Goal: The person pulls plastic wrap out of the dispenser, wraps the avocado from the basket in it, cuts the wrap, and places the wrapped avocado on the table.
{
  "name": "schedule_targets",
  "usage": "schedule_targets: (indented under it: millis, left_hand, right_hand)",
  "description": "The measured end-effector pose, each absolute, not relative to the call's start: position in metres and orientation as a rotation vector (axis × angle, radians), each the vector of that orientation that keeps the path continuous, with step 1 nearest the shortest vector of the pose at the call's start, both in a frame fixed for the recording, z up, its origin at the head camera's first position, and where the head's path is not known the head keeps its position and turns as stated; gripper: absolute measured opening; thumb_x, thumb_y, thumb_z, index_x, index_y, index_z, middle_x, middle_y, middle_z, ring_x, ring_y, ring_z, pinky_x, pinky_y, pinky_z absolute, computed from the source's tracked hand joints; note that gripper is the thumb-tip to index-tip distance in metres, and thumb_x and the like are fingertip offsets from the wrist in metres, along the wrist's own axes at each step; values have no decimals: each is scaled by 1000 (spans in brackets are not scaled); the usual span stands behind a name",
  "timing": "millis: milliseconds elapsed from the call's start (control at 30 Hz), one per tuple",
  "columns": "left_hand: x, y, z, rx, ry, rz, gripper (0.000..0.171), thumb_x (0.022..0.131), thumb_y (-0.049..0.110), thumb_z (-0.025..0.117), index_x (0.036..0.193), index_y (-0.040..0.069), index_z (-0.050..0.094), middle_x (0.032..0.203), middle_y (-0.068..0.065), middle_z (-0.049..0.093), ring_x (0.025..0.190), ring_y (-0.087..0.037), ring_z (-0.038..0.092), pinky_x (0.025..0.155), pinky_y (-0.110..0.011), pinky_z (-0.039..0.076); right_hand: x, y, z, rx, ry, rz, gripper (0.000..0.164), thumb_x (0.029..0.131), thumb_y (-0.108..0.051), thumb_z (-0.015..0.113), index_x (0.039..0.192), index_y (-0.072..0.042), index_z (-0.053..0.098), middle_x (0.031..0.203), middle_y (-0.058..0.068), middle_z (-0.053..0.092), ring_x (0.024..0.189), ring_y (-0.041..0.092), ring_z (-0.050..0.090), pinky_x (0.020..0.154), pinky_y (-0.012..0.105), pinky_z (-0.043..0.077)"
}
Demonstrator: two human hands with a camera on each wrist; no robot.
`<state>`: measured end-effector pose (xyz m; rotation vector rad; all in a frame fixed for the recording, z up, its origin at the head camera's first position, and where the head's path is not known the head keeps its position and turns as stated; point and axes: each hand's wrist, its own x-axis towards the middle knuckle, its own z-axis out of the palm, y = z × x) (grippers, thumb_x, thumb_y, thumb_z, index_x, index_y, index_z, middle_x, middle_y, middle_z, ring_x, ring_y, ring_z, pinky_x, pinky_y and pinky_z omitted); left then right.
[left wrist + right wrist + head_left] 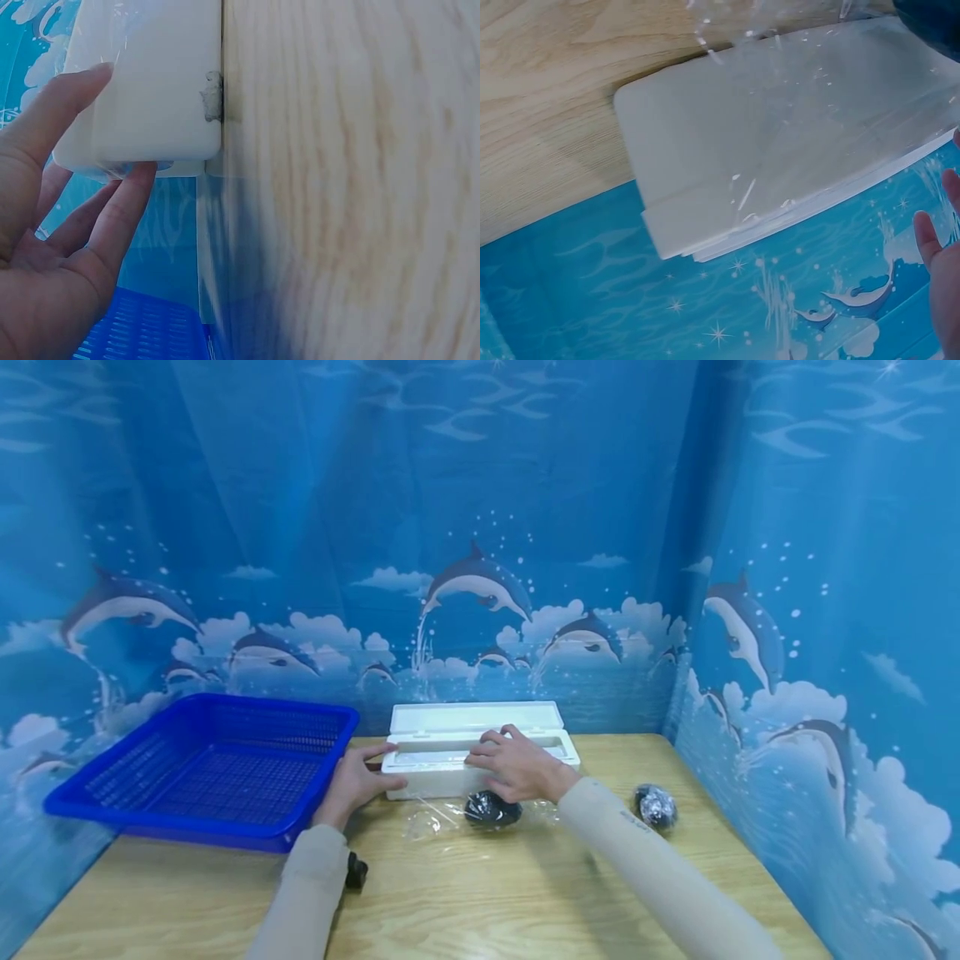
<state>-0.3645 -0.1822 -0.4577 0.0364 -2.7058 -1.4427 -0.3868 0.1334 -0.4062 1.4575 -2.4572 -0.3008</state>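
A long white box (435,783) stands at the back of the table, its hinged lid (477,718) raised behind it. My left hand (358,779) holds the box's left end, thumb against the front and fingers at the end; the left wrist view shows this grip close up. Over the box opening is my right hand (517,767), fingers bent loosely, with nothing visible held in them. Just below it, in front of the box, sits a dark rounded thing (492,810) in clear plastic wrap (431,818). The right hand is mostly cut off in the right wrist view.
A blue plastic basket (180,831) stands at the left of the wooden table (465,910). Another dark rounded thing in shiny clear wrap (656,807) lies to the right. Blue dolphin-print curtains (600,510) close off the back and sides.
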Motion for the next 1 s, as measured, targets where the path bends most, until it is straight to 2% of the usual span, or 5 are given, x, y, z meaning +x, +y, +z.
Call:
schedule_targets:
  millis: [533, 1000]
  left_hand:
    - [-364, -182, -458, 37, -2691, -1450, 70, 75, 24, 92, 139, 15, 66, 150, -20, 57, 128, -41, 63, 107, -53, 53]
    - [-362, -183, -456, 39, -2708, -1460, 71, 75, 29, 93, 140, 18, 65, 152, -18, 56, 132, -40, 61, 110, -54, 51]
  right_hand:
    - [-387, 150, -409, 1461, -2436, -264, 45, 103, -35, 54, 145, -21, 58, 144, -1, 64, 133, 25, 55, 110, 51, 46]
    - [-387, 158, -412, 1461, -2411, -197, 46, 99, -36, 58, 142, -18, 60, 138, 2, 67, 131, 26, 57, 108, 51, 47]
